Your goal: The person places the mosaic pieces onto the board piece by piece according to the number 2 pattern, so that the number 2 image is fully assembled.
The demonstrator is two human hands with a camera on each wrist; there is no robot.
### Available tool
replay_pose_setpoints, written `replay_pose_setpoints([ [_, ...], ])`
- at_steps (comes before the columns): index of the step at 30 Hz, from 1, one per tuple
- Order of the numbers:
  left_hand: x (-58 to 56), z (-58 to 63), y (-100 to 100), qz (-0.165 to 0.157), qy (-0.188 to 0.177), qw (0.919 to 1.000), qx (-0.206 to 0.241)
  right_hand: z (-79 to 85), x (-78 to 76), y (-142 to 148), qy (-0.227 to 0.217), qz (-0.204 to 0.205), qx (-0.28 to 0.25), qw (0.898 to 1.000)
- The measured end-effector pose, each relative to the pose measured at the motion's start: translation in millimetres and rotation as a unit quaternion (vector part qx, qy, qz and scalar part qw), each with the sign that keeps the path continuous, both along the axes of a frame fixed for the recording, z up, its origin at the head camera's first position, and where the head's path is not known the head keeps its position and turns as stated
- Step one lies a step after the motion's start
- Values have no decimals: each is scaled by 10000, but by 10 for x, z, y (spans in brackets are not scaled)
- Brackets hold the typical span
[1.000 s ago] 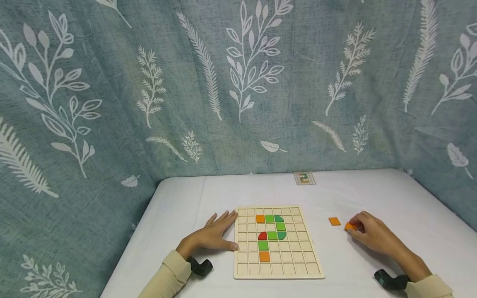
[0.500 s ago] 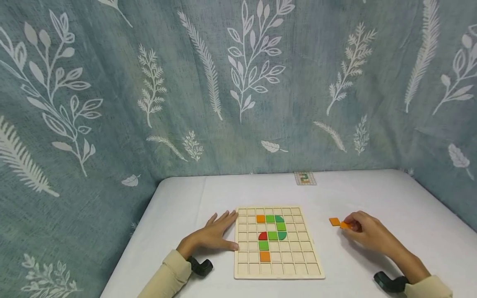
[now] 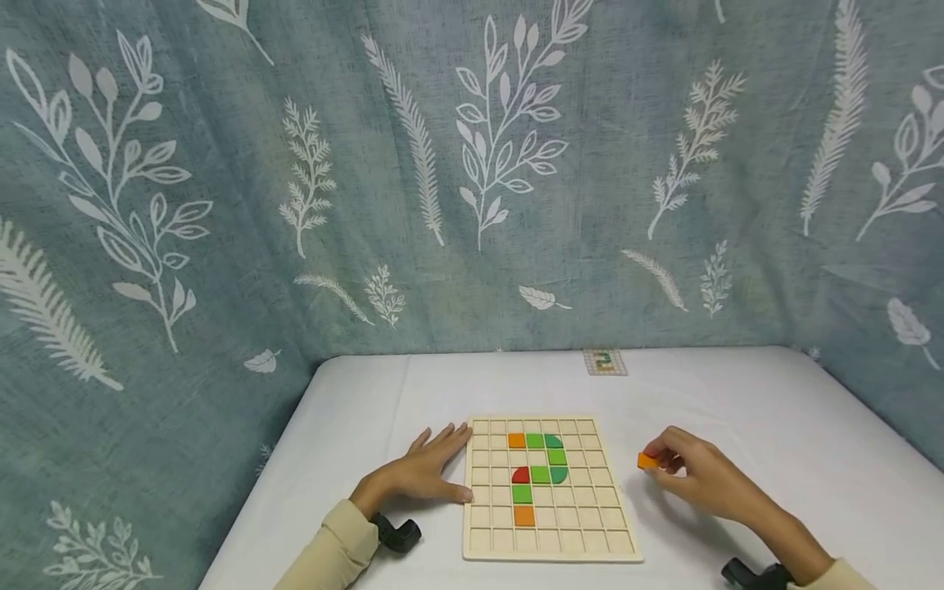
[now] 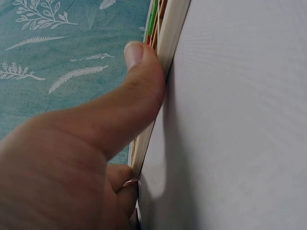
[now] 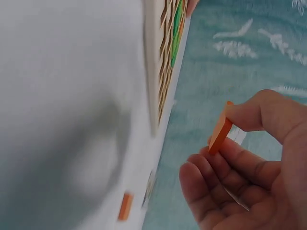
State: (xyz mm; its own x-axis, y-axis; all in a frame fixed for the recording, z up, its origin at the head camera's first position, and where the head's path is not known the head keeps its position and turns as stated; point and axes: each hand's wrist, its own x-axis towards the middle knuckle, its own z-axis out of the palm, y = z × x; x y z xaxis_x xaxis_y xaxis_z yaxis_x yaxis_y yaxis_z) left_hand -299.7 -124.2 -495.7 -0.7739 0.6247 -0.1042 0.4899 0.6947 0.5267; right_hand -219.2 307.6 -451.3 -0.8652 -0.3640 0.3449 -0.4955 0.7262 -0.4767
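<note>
A pale wooden grid board lies on the white table. Several coloured tiles sit in its cells: an orange tile low down, green squares such as this green tile, a red quarter-round tile and dark green quarter-rounds. My left hand rests with spread fingers along the board's left edge, thumb against its side in the left wrist view. Right of the board, my right hand pinches an orange square tile between thumb and fingers, raised above the table. Another orange tile lies on the tabletop, hidden behind this hand in the head view.
A small printed card with a coloured grid pattern lies at the table's back edge. Behind the table hangs a blue-green curtain with white leaf prints, which also runs along the left and right sides.
My right hand has lifted the orange tile off the table beside the other one and carried it left, towards the board. My left hand stays at the board's edge. The head view has tilted slightly.
</note>
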Motion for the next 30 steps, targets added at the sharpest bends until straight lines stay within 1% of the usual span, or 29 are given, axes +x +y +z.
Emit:
replay_pose_setpoints([
  [5,3,-25,1,-27,-9,10000,4,95,40,-202,-176,275,95,9994],
  [9,-11,8,7,-35,87,9999,39,169,22,-346,-156,503,82,9986],
  [11,-17,23,9,-39,98,9999,56,178,5,-412,-117,631,76,9979],
  [14,-1,19,7,-42,49,10000,35,159,-7,-517,-312,825,60,9961],
  [19,29,-36,-14,-32,-48,10000,29,92,-19,-734,-634,1095,35,9920],
  [23,34,-39,-20,-8,-73,10000,16,50,-54,-878,-664,1300,2,9893],
  [30,11,5,-10,6,27,10000,-33,-26,-87,-1049,-732,1438,-44,9869],
])
